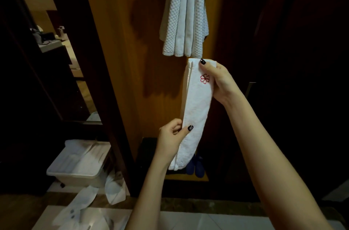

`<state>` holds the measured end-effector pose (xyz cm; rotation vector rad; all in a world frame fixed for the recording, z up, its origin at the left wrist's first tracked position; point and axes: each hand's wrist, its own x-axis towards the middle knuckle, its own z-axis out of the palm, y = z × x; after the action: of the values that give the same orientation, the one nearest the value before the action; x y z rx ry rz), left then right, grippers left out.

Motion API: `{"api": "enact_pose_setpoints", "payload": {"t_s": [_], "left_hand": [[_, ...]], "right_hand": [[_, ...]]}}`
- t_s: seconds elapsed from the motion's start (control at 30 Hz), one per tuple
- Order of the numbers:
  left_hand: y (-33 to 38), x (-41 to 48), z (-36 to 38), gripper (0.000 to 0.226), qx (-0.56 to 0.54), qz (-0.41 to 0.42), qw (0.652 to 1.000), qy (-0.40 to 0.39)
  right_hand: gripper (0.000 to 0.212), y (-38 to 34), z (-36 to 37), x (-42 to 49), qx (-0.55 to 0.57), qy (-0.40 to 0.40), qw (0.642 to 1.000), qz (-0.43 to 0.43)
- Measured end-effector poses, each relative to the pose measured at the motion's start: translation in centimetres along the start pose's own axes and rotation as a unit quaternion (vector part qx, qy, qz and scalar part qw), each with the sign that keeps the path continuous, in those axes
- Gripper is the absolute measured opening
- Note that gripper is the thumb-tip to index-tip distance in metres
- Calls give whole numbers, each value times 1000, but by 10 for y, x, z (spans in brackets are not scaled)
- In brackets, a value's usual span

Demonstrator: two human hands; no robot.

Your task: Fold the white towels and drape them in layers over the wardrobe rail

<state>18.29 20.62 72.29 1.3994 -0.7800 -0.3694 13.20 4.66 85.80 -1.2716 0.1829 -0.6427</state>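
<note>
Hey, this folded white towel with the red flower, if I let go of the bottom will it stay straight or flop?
Probably flop: the towel curves between the right hand pinching its top and the left hand lower down, so it looks soft. Its folded layers may also slip open.

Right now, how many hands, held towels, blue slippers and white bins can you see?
Hands: 2
Towel, held: 1
Slippers, blue: 2
Bin, white: 1
Total: 6
</note>
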Motion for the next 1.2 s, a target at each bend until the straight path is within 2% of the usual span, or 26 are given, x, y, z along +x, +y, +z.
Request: {"api": "enact_pose_setpoints", "payload": {"t_s": [0.17, 0.27, 0.4, 0.47, 0.5, 0.6, 0.7, 0.87, 0.97, 1.03, 1.1, 1.2], "left_hand": [[7, 5, 2, 21, 111, 17, 993, 21], [7, 14, 1, 30, 99, 11, 995, -4], [6, 24, 2, 40, 85, 11, 996, -24], [4, 27, 4, 55, 77, 5, 996, -50], [2, 28, 4, 56, 70, 3, 996, -53], [-1, 30, 5, 40, 74, 2, 995, -61], [-15, 31, 2, 48, 101, -7, 991, -87], [-32, 28, 4, 48, 119, -47, 982, -138], [-44, 23, 5, 25, 126, -73, 981, -127], [-46, 19, 8, 11, 92, -85, 985, -120], [-48, 17, 9, 11, 59, -72, 992, -89], [-48, 18, 9, 27, 21, -54, 998, -25]], "right_hand": [[21, -6, 2, 2, 69, -63, 995, 23], [21, -13, 3, 4, 49, -85, 995, 25], [15, -20, -1, 12, -5, -68, 998, 10], [16, -20, -8, 16, -12, -59, 998, 5], [18, -21, -10, 17, -15, -51, 999, 2], [15, -22, -19, 19, -49, -7, 999, -17], [6, -23, -26, 20, -136, 37, 988, -59], [12, -20, -40, 25, -249, 108, 954, -126], [12, -17, -49, 30, -273, 162, 938, -140], [12, -15, -55, 33, -266, 189, 934, -144], [13, -13, -62, 35, -252, 218, 932, -144], [12, -9, -76, 39, -227, 269, 925, -143]]}}
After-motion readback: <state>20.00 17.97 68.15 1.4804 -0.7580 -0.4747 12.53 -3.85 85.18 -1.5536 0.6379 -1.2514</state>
